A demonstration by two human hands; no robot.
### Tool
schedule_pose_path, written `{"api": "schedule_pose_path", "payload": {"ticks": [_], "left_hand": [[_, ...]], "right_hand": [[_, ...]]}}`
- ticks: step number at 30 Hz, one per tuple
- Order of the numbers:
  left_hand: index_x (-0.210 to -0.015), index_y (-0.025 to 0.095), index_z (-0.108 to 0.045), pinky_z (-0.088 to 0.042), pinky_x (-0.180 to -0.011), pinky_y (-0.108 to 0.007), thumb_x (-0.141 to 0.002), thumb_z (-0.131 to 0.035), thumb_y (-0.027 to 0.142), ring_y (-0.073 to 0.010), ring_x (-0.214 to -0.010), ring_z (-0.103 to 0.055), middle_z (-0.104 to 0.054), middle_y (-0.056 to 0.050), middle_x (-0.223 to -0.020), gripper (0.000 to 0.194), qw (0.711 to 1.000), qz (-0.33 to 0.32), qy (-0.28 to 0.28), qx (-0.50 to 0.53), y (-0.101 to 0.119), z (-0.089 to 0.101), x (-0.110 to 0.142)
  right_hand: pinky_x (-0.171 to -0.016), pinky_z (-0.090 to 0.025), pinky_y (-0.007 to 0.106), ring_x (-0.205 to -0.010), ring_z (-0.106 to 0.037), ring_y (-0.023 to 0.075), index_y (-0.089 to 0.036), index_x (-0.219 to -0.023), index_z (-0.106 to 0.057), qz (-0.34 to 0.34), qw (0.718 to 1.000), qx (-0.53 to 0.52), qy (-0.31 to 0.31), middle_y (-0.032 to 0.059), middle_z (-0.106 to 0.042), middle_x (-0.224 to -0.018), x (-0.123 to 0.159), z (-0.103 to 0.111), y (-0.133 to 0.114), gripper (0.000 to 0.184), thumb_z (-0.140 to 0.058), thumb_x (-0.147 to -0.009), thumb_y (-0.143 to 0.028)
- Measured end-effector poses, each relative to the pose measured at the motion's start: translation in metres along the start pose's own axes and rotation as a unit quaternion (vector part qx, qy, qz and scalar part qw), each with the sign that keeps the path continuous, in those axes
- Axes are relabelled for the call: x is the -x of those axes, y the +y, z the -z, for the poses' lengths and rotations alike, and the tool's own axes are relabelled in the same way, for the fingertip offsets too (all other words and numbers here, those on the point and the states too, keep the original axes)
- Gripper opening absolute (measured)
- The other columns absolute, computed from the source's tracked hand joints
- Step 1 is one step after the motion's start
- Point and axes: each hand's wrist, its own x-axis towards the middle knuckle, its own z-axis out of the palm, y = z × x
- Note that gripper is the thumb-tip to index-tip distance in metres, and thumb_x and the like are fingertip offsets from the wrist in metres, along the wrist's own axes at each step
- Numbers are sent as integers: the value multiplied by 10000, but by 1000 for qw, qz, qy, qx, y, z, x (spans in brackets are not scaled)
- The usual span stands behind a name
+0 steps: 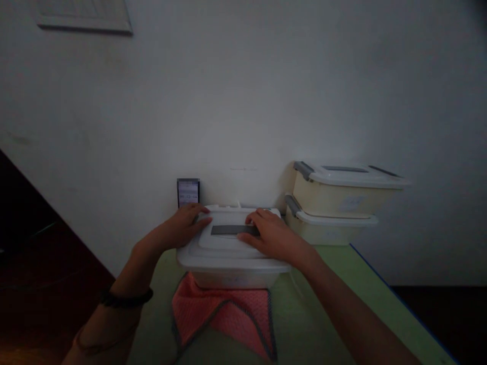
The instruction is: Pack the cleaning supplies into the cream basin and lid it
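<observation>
A white lidded storage box (232, 263) stands in front of me, its lid on, with a grey handle strip (224, 230) along the top. My left hand (184, 225) rests on the lid's left side, thumb and fingers apart. On the right part of the lid lies my right hand (268, 233), its thumb and fingers spread on either side of the handle strip's end. A pink cloth (228, 314) with a dark stitched edge lies folded at the front, partly under the box. What the box contains is hidden.
Two cream boxes with white lids and grey clips are stacked at the right: an upper box (335, 197) and a lower box (323, 233). A phone (188, 192) leans on the wall (243, 101) behind. The green tabletop (365, 284) has a blue right edge.
</observation>
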Motion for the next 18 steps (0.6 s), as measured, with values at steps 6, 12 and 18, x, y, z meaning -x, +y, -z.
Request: {"api": "schedule_pose_path", "payload": {"ticks": [6,12,18], "left_hand": [[-1310,105,-408,-459,-886,-381,-819,-393,575,-300,-1067,-579,-575,-196,-1229,679,983,137,-74,99,1,7,5],[-1191,197,-564,-547,-610,-295,-764,-494,608,-244,-828,-656,-678,-98,-1032,597,933,191,-136,274,-7,19,11],[-1281,215,-488,-538,-524,-277,-669,-698,459,-224,-714,-662,-713,-51,-810,692,898,163,-148,380,-25,19,13]], "right_hand": [[-892,-405,364,-983,-541,216,-169,-989,-595,7,993,-111,32,100,-584,-1022,7,-7,23,250,-518,-851,-363],[-1058,-253,374,-1217,-427,227,-217,-990,-611,-187,868,-405,219,64,-539,-1247,30,-29,44,285,-596,-726,-322],[-801,-460,336,-988,-597,228,-241,-1119,-577,-308,668,-644,210,17,-634,-1154,29,-40,36,483,-603,-646,-332]]}}
